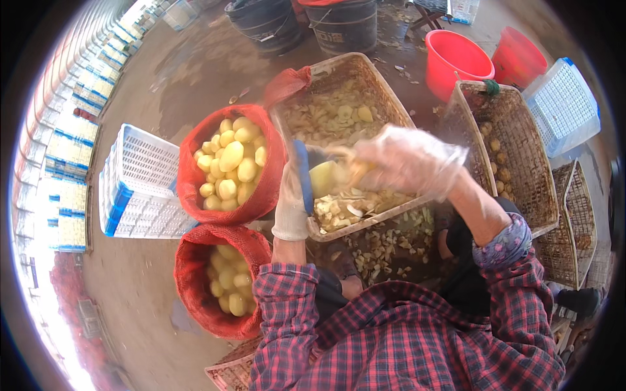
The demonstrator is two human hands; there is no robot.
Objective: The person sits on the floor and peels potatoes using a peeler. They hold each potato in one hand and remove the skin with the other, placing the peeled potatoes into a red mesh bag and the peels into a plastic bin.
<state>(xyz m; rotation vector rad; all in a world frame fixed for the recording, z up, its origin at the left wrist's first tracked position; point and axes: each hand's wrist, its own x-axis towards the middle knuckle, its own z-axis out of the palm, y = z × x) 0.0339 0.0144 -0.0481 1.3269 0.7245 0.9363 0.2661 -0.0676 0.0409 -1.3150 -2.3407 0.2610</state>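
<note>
My left hand (293,198), in a knitted glove with a blue part, is closed on a peeled potato (324,179) above a plastic crate (319,236) of peelings. My right hand (408,156), in a thin clear glove, is blurred at the potato's right side; it grips a tool too blurred to name. Peelings (354,209) are heaped in the crate's near part, and a cut potato (365,114) lies farther back in it. At the left, peeled potatoes (231,156) fill a container lined with a red mesh sack (194,207). Nearer me, a second red mesh sack (188,293) holds more potatoes.
A stained crate (530,137) with unpeeled potatoes (495,145) stands at the right. Red tubs (433,71) and a white-and-blue crate (562,110) lie beyond it. White crates (146,205) are stacked at the left, dark buckets (345,32) stand behind. Peelings litter the wet floor (386,249).
</note>
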